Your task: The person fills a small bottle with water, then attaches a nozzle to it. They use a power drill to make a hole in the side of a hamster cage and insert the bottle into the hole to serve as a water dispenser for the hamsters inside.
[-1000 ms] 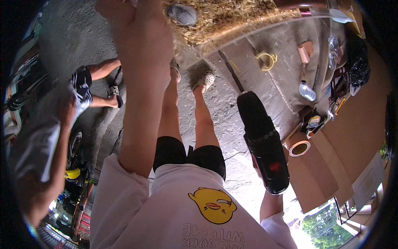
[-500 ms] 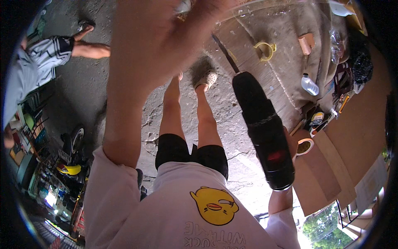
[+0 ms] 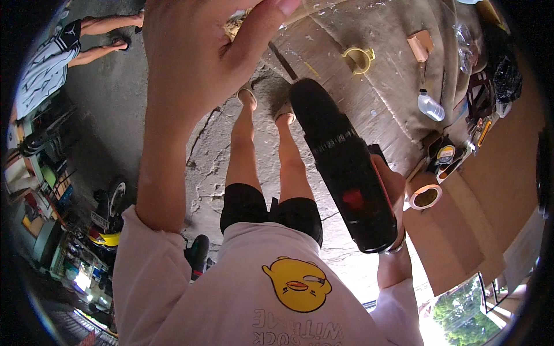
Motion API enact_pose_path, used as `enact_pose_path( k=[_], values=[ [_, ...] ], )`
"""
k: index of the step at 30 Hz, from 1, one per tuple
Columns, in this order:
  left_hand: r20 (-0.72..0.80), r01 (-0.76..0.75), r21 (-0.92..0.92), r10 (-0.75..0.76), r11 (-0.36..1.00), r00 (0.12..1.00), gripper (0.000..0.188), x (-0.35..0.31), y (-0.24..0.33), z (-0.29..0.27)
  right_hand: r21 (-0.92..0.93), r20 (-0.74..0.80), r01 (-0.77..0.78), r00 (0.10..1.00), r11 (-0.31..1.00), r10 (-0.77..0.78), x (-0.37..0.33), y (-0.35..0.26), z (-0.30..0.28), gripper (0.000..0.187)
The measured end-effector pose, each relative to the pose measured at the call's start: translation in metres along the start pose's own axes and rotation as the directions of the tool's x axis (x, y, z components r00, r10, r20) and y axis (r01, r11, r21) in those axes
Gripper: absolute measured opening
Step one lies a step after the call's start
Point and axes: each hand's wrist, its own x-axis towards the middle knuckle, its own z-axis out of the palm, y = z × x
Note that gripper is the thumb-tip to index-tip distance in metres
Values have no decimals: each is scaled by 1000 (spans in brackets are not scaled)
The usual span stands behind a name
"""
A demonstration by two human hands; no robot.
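Note:
My right hand [image 3: 391, 184] is wrapped round a black cordless drill [image 3: 343, 164] with a reddish patch on its body. Its long thin bit [image 3: 283, 60] points up and left, with the tip close to my left thumb. My left hand [image 3: 213, 46] reaches to the top edge of the view, thumb stretched out to the right. The other fingers run out of the picture, so whether they hold anything is hidden. A rough, light-brown bit of material [image 3: 234, 26] shows between thumb and palm. Right of the bit lies a yellow ring [image 3: 359, 60] on the work surface [image 3: 346, 95].
Right of the drill are a brown piece [image 3: 421, 45], a clear bottle [image 3: 431, 108], a tape measure [image 3: 445, 153], a tape roll [image 3: 426, 196] and brown sheets [image 3: 490, 202]. Another person [image 3: 49, 69] is at the upper left; a yellow-and-black motorcycle [image 3: 104, 237] stands below.
The drill has shifted left and slightly up in the view, bringing its bit nearer my left hand. My left hand sits a little further left. The other person's legs have moved.

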Motion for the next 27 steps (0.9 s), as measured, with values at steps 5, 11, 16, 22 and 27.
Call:
enact_pose_path(
  k=[5, 11, 16, 22, 27],
  values=[
    [-1, -19, -34, 19, 999, 1000, 17, 2, -3, -6, -186, 24, 133, 991, 973, -131, 16, -14, -1, 58],
    [-49, -9, -60, 6, 998, 999, 17, 2, -6, 5, -145, -45, 28, 998, 989, -35, 6, -35, 0, 56],
    [-21, -11, -25, 11, 1000, 1000, 16, 2, -6, 1, 463, -25, -491, 825, 738, 565, 0, -64, 7, 54],
    [-6, 27, -21, -27, 999, 1000, 15, 3, -2, 0, 200, -8, -183, 982, 963, 188, 11, -65, 4, 54],
    [96, 27, 99, -37, 995, 995, 14, 3, -8, -8, 259, -1, -244, 968, 935, 252, 11, -73, 6, 55]
  ],
)
